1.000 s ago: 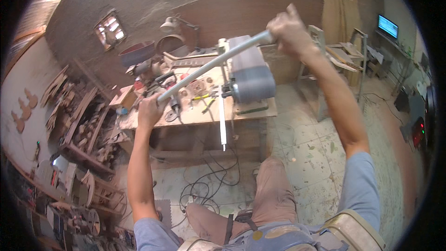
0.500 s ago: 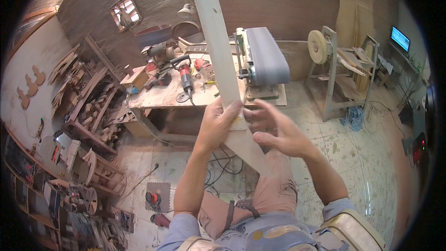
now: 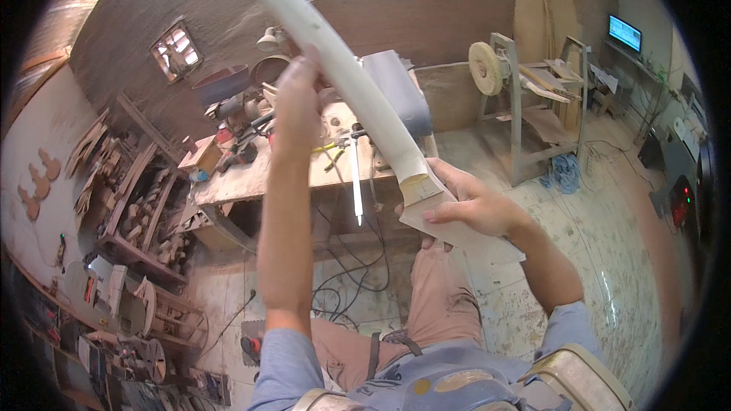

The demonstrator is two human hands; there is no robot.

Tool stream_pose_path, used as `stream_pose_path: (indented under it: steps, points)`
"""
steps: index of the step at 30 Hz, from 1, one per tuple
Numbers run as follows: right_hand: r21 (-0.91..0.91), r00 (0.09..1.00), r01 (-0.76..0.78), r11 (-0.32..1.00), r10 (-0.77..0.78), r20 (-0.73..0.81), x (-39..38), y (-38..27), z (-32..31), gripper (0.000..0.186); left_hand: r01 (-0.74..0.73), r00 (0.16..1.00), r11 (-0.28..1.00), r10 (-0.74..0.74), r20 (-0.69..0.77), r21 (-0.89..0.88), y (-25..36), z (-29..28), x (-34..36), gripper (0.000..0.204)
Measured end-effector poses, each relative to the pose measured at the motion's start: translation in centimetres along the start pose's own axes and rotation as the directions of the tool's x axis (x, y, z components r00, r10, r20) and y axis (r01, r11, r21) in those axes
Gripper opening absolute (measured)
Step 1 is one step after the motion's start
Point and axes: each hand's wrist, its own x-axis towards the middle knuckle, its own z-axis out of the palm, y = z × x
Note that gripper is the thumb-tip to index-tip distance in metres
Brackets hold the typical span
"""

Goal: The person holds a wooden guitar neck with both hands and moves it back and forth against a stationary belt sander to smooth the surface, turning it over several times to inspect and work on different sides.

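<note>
A long pale wooden piece (image 3: pixel 350 84) slants from the upper left down toward my lap. It has a stepped, wider lower end (image 3: pixel 430 199) with a yellowish patch at the step. My right hand (image 3: pixel 476 205) is closed around that wide end, thumb on top and some fingertips showing beneath. My left hand (image 3: pixel 298 84) is raised along the left edge of the piece, farther up. Motion smears it, and its fingers are partly hidden, so I cannot make out whether it grips the wood.
Behind stands a workbench (image 3: pixel 228 189) with a belt sander (image 3: pixel 400 95), yellow-handled pliers (image 3: pixel 333 156) and power tools. A buffing wheel (image 3: pixel 486 68) on a frame stands at the right. Cables (image 3: pixel 354 285) lie on the floor. Wood-filled shelving (image 3: pixel 145 198) lines the left.
The wooden piece has tilted, its top swinging left and its wide end moving right. My left hand has left the stepped part and gone up along the piece; my right hand has closed on the wide end.
</note>
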Motion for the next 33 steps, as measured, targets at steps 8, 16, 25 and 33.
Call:
stream_pose_path:
  steps: [8,16,25,33]
  points:
    - [-0.524,0.996,0.016,0.851,-0.060,-0.068,-1.4,-0.5,-7.5,0.069,0.011,1.000,0.912,-0.009,0.007,-0.411,-0.8,-1.0,5.8,0.040]
    - [-0.921,0.977,-0.076,0.383,-0.154,-0.145,0.5,-3.1,-14.6,0.051,-0.041,0.998,0.855,0.011,-0.060,-0.516,-3.8,-1.0,7.3,0.038]
    - [-0.930,0.825,-0.329,-0.163,-0.529,-0.199,7.6,0.5,-24.7,0.036,0.169,0.977,0.898,-0.208,-0.055,-0.406,-15.7,-6.8,7.4,0.053]
    - [-0.907,0.698,-0.349,-0.235,-0.711,-0.084,12.9,2.2,-27.5,0.049,0.126,0.983,0.854,-0.177,-0.054,-0.505,-21.0,-9.7,8.3,0.055]
